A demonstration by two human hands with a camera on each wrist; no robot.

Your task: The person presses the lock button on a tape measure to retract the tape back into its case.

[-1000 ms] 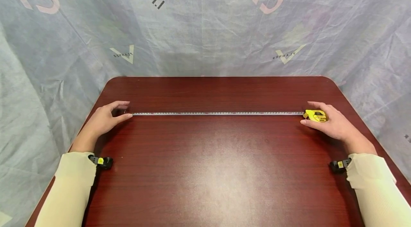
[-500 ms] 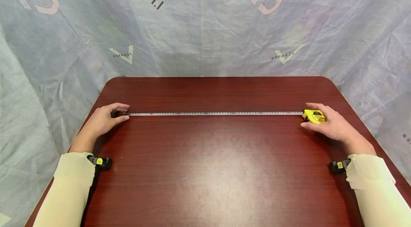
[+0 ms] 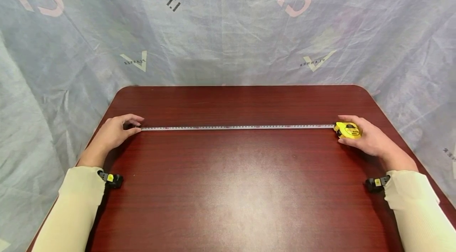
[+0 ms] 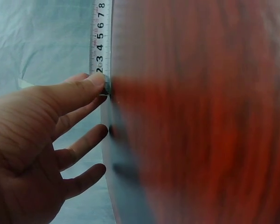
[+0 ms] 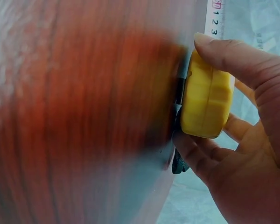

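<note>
A yellow tape measure (image 3: 349,130) is held in my right hand (image 3: 370,137), thumb on one side and fingers on the other, as the right wrist view also shows. Its white blade (image 3: 228,127) runs straight and level across to the left, over the table. At the blade's free end, my left hand (image 3: 115,135) pinches it between thumb and forefinger. In the left wrist view, the thumb lies over the blade (image 4: 101,42) just below the mark 2, while the other fingers of the left hand (image 4: 42,121) are spread apart. A dark strap (image 5: 178,161) hangs by the tape measure.
Under the blade lies a dark red wooden table (image 3: 228,180) with rounded far corners. Grey printed cloth (image 3: 221,26) hangs behind it and at both sides. Each wrist wears a small black camera, the left camera (image 3: 114,180) and the right camera (image 3: 374,184).
My left thumb has shifted slightly left along with the blade's end. The tape measure has turned a little in my right hand and moved slightly left in view. The blade stays drawn out.
</note>
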